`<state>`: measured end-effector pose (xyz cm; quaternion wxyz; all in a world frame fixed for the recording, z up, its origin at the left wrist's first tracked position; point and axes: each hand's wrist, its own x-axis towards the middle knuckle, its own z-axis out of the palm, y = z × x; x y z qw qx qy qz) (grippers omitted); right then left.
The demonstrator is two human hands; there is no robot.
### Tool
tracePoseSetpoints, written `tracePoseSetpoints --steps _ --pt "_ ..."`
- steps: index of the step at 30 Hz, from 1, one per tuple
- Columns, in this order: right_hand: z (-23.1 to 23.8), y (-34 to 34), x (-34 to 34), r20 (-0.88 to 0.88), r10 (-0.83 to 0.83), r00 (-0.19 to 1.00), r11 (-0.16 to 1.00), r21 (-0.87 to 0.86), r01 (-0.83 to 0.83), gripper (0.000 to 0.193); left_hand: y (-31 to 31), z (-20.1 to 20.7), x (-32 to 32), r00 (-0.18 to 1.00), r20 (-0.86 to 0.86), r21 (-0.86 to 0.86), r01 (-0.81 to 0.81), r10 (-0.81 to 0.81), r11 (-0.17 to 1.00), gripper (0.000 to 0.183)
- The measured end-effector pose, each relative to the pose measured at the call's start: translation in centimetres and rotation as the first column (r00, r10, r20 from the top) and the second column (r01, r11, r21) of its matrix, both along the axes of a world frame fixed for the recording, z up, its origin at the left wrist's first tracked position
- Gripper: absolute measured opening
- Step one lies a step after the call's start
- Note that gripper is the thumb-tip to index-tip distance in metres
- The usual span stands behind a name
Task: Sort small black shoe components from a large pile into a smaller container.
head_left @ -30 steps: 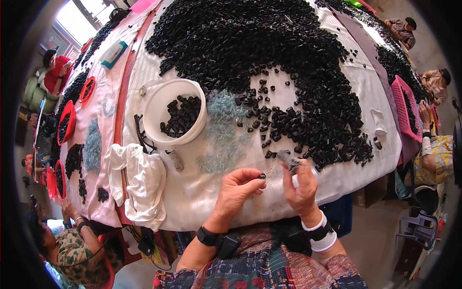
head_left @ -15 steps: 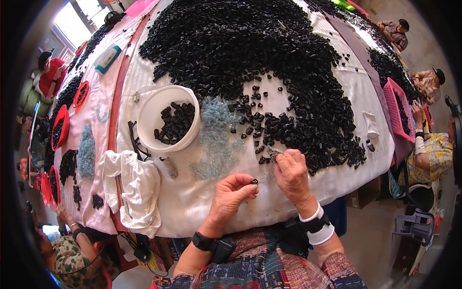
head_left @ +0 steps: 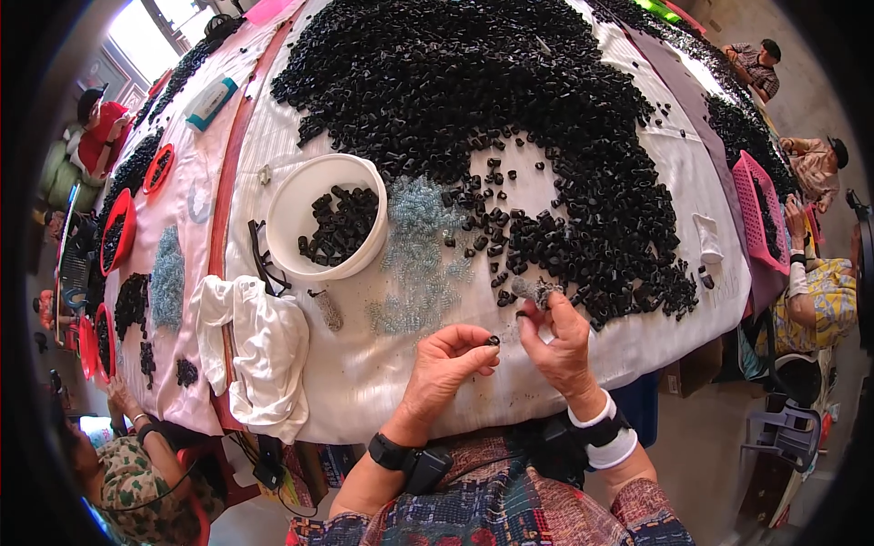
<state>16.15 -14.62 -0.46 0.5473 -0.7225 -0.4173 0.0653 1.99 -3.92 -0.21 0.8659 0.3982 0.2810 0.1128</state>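
Observation:
My left hand (head_left: pixel 448 364) is closed, pinching a small black ring-like piece (head_left: pixel 492 341) between thumb and fingertips. Just to its right, my right hand (head_left: pixel 560 346) has its fingers curled around a grey, rough-textured clump (head_left: pixel 537 289); what that is made of is too small to tell. A dark bit shows by its fingertips. Both hands are over the white cloth near the table's front edge, below a large heap of small black tubular pieces (head_left: pixel 437 82). Left of the hands lies a pile of pale blue, clear little coils or rings (head_left: pixel 419 246).
A white bowl (head_left: pixel 293 196) holds more black pieces. Beside it are a grey cylinder-like clump (head_left: pixel 326 311), a black strap (head_left: pixel 264 264) and a crumpled white garment (head_left: pixel 259 355). Red baskets stand at left, a pink basket (head_left: pixel 754 218) at right. Other people sit around the tables.
My right hand has turned and its fingers have shifted on the grey clump, which now stands out more. My left hand stays pinched on the black piece. The whole view has shifted slightly.

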Motion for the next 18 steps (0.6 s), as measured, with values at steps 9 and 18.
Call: tracePoseSetpoints --steps 9,18 --pt "1.5 -0.5 -2.5 -0.633 0.085 0.769 0.992 0.123 -0.009 0.027 -0.6 0.1 0.4 1.0 -0.001 0.021 0.0 0.0 1.0 0.018" --pt "0.3 -0.3 -3.1 -0.391 -0.03 0.92 0.991 0.106 0.078 0.02 -0.8 0.2 0.5 0.999 -0.017 0.034 -0.029 0.03 0.999 0.017"
